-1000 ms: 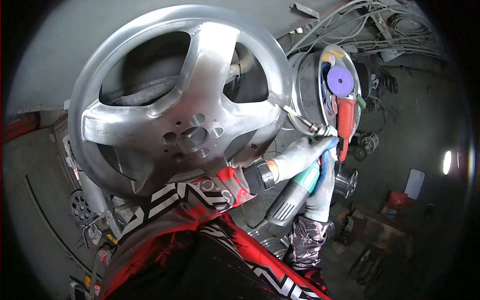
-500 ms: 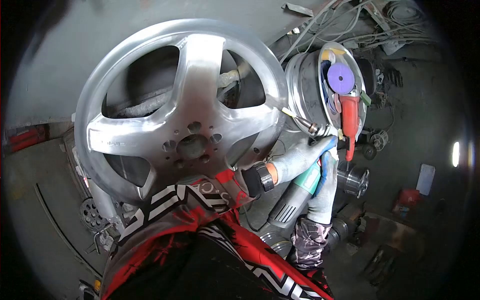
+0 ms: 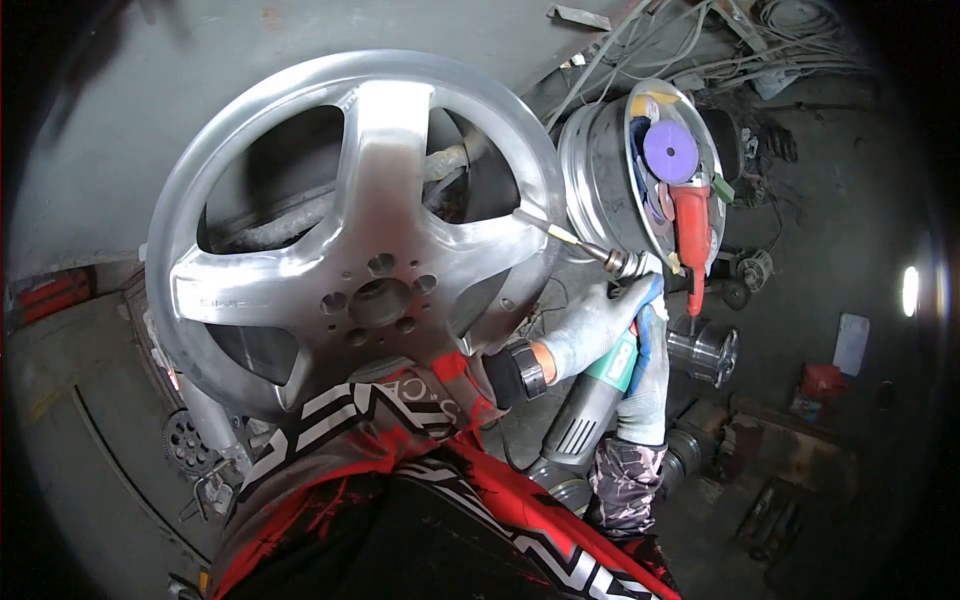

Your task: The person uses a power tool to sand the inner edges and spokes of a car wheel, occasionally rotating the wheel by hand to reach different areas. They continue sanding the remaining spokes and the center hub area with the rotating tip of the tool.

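Observation:
A large bare-metal five-spoke wheel (image 3: 390,180) faces me. Both my gloved hands grip a green and grey straight grinder (image 3: 585,415), its metal chuck (image 3: 618,260) pointing up and left. My left hand (image 3: 600,322), with a watch at the wrist, is closed around the front end behind the chuck. Lower down, my right hand (image 3: 648,375) wraps the green part of the body. From the chuck a thin shaft with a narrow grey tip (image 3: 530,220) reaches the right spoke where it meets the rim; it appears to touch the metal there.
Right of the wheel, another wheel rim (image 3: 600,180) lies on its side, holding a red angle grinder (image 3: 692,235) with a purple pad (image 3: 671,152) and several discs. Cables (image 3: 680,50) run along the top. A smaller wheel (image 3: 705,352) and metal parts lie on the floor.
The whole view has shifted slightly, with the wheel now lower and further left. The grinder's tip has moved a little left along the spoke; both hands keep their hold.

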Demonstrator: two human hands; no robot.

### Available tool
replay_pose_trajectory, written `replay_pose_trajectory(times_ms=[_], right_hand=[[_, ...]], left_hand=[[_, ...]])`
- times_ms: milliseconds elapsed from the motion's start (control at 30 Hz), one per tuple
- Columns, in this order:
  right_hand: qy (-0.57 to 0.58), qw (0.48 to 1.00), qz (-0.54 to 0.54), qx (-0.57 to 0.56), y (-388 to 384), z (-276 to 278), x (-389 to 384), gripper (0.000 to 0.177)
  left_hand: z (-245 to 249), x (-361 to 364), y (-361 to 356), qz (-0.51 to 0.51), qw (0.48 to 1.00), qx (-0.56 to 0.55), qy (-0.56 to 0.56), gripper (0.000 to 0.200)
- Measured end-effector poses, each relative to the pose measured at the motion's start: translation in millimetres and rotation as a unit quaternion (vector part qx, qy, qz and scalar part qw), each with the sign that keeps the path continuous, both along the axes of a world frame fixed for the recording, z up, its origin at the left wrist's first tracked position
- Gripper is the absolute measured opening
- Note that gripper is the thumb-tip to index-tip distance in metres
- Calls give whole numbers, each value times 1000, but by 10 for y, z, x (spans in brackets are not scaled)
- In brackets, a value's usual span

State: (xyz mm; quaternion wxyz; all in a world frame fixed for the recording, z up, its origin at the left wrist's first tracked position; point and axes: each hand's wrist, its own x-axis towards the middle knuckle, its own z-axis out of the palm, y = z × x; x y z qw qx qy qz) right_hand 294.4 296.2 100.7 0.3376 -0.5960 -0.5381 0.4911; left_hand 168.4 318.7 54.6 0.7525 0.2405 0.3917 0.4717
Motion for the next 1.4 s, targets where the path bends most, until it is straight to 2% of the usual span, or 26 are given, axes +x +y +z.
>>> replay_pose_trajectory(times_ms=[67,133,167,200,267,333,400,433,467,500,567,600,667,700,733,800,833,900,933,1000,1033,1100,1233,1300,1333,1400], right_hand=[[-5,1000,10,-3,15,46,-47,48],[77,996,-18,-40,28,117,-132,45],[77,996,-18,-41,38,106,-131,45],[87,995,-25,-50,46,84,-131,45],[98,993,-33,-58,65,90,-150,44],[13,1000,-6,-15,37,152,-214,45],[56,996,-30,-57,33,156,-143,44],[-110,990,73,54,24,110,-31,44],[-270,933,172,161,19,82,27,44],[-270,933,174,160,21,86,10,44],[-169,979,102,51,0,104,-41,44],[-168,979,101,51,-5,116,-59,44],[-123,984,108,75,-48,149,-132,43],[72,992,-50,-96,-23,237,-266,44],[72,991,-51,-96,-28,198,-205,44],[-45,996,80,18,-31,129,-80,43],[-45,996,78,18,-20,134,-98,43],[77,993,-61,-67,14,165,-215,43],[77,993,-62,-68,4,172,-255,43],[74,994,-67,-40,-14,181,-313,48],[75,994,-69,-41,-23,197,-320,48],[30,998,-40,-28,-46,217,-332,48],[20,998,-39,-41,-76,255,-332,48],[23,999,-34,-23,-69,256,-347,48],[22,999,-34,-22,-75,258,-355,48],[30,997,-71,-28,-58,241,-369,49]], left_hand=[[-37,29,4,10,1000,-7,-10,58],[-127,76,31,37,992,96,80,57],[-151,86,11,48,970,170,168,58],[-138,74,1,48,970,168,168,58],[-90,59,20,31,999,-17,-14,57],[-79,57,11,36,999,-16,-13,56],[-73,53,-4,42,999,-16,-14,56],[-63,34,15,36,999,-9,-10,56],[-47,14,27,30,1000,-2,-5,55],[-106,45,19,31,999,-3,-5,55],[-234,121,-32,56,953,194,226,55],[-277,174,-34,54,953,194,226,55],[-44,-9,-83,60,998,24,-3,54],[-19,2,-109,70,997,-12,19,53],[-122,104,-90,69,997,-12,18,53],[-253,237,-41,107,984,93,111,54],[-234,208,-32,106,984,94,110,54],[-179,107,2,44,996,80,13,52],[-232,143,-12,43,996,79,14,52],[-311,185,-54,79,945,228,220,45],[-292,191,-62,77,945,227,220,45],[-220,162,-83,95,989,112,-3,37],[-156,102,-171,97,983,125,89,37],[-177,147,-148,162,951,215,150,41],[-136,111,-130,162,952,215,148,41],[-55,9,-26,32,997,44,-58,43]])
